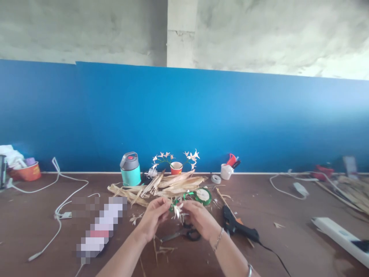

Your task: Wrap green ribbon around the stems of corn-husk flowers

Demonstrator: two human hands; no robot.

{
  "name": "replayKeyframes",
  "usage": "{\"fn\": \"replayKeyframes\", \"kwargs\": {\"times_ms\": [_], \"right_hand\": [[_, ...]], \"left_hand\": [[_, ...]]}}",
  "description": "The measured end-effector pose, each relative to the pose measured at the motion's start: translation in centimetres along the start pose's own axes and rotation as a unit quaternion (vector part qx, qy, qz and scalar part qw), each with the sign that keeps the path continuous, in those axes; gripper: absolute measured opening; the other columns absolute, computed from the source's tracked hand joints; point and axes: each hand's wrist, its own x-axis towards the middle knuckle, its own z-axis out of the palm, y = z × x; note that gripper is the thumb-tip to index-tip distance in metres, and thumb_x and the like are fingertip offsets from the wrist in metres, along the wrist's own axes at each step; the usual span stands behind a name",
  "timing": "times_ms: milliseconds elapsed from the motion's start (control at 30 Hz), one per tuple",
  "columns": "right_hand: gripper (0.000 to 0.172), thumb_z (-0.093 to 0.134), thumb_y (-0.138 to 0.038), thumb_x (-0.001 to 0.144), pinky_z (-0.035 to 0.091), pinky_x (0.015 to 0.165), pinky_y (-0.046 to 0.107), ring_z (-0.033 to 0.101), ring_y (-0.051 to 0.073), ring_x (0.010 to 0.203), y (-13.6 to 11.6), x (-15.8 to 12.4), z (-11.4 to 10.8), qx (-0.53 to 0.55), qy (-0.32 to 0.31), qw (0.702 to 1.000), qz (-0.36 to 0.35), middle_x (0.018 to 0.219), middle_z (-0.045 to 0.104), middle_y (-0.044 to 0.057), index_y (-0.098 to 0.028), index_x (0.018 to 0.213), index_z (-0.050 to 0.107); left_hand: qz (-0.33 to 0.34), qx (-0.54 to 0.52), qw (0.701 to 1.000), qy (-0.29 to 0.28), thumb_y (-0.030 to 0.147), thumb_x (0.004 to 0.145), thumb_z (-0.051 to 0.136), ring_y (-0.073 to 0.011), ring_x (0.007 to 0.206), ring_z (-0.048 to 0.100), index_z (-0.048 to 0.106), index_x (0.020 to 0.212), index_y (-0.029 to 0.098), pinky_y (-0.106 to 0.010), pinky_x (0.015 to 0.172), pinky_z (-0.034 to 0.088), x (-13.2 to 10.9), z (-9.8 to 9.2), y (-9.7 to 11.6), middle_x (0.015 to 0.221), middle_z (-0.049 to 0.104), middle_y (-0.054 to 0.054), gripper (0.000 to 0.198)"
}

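Observation:
A small white artificial flower (178,210) with a bit of green at its base is held up between my two hands. My left hand (155,217) is closed in a pinch at the green stem end. From the other side, my right hand (200,218), with a bracelet at its wrist, has its fingers bent together at the petals; its fingertips are partly hidden. Just behind the fingers lies a roll of green floral tape (203,196), a green strip reaching toward the flower. Scissors (187,233) lie beneath my hands. Another pale flower (134,219) rests beside my left hand.
Dried husks (173,184) spread behind my hands, before a paper cup (176,168) with flower sprays. A turquoise flask (130,171) stands left of it. A black glue gun (239,227) with a cord lies right. White cables (62,200) and a blurred-out object (102,229) are left.

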Motion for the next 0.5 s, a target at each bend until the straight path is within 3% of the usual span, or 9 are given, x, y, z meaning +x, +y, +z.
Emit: {"fn": "replayKeyframes", "kwargs": {"times_ms": [100,267,333,500], "right_hand": [[0.026,0.062,-0.037,0.072,0.041,0.065,0.025,0.056,0.015,0.071,0.0,0.1,0.5,-0.110,0.050,0.986,-0.111,0.078,0.064,0.003,-0.016,0.086,0.067],[0.022,0.059,-0.028,0.073,0.042,0.076,0.029,0.054,0.019,0.083,0.3,-0.2,1.2,-0.268,0.064,0.922,-0.270,0.084,0.060,0.004,-0.021,0.093,0.065],[0.020,0.060,-0.025,0.073,0.042,0.077,0.030,0.053,0.019,0.085,0.3,-0.4,1.3,-0.282,0.070,0.907,-0.304,0.086,0.059,0.005,-0.022,0.091,0.066],[0.012,0.062,-0.024,0.072,0.043,0.075,0.030,0.053,0.018,0.081,0.3,-0.2,1.3,-0.234,0.061,0.916,-0.322,0.082,0.057,0.004,-0.021,0.082,0.067]], "left_hand": [[-0.045,-0.111,0.993,0.017,0.030,0.066,0.071,-0.0021,0.042,0.025,0.055,0.070,0.014,-0.016,0.038,0.011,0.0,0.2,-0.3,0.055,0.040,0.007,0.023],[-0.144,-0.191,0.970,0.038,0.023,0.063,0.070,-0.0014,0.041,0.032,0.056,0.077,0.013,-0.014,0.035,0.015,-0.2,1.1,-0.6,0.062,0.050,0.004,0.022],[-0.152,-0.197,0.968,0.037,0.021,0.061,0.070,-0.0009,0.040,0.033,0.056,0.077,0.013,-0.013,0.035,0.016,-0.2,1.4,-0.6,0.062,0.050,0.004,0.023],[-0.150,-0.200,0.968,0.025,0.022,0.059,0.074,0.0004,0.038,0.032,0.057,0.081,0.012,-0.011,0.033,0.015,-0.4,1.8,-0.6,0.059,0.049,0.005,0.029]]}}
